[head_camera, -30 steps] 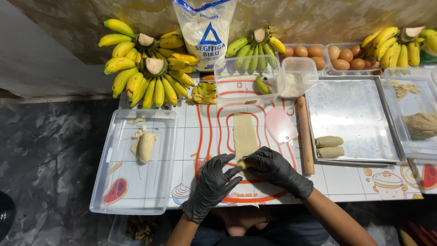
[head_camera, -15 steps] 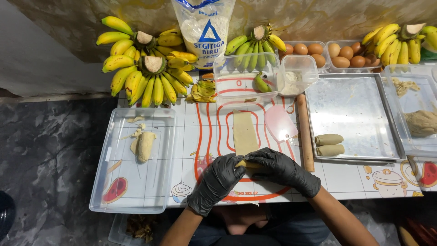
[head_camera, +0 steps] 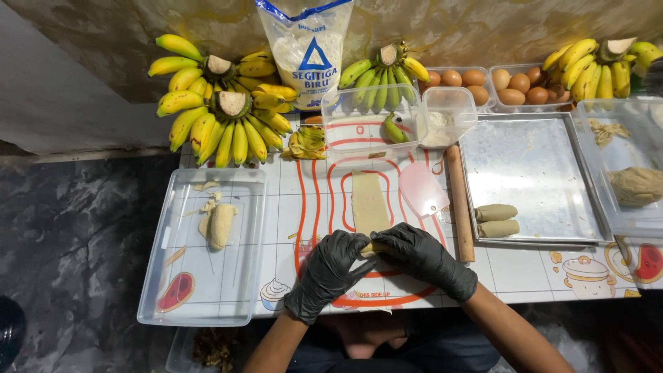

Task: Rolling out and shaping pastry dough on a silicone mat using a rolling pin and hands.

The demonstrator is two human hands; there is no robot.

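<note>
Both my hands wear black gloves. My left hand [head_camera: 328, 273] and my right hand [head_camera: 425, 259] meet over the near end of a flat strip of pale dough [head_camera: 369, 200] on a clear mat with red lines [head_camera: 324, 207]. The fingers of both hands curl around the dough's near end, where a yellowish filling [head_camera: 373, 246] shows between the thumbs. The strip's far end lies flat toward the back. A pink scraper [head_camera: 423, 190] rests just right of the strip.
A wooden rolling pin [head_camera: 460, 204] lies beside a metal tray [head_camera: 532, 173] holding two dough rolls [head_camera: 497, 220]. A clear tray [head_camera: 207, 276] at left holds a peeled banana [head_camera: 219, 224]. Banana bunches [head_camera: 221, 110], a flour bag [head_camera: 307, 48], eggs [head_camera: 514, 86], tubs and a dough lump [head_camera: 637, 185] line the back and right.
My hands have closed together over the dough's near end and curled it up a little. Everything else on the table is where it was.
</note>
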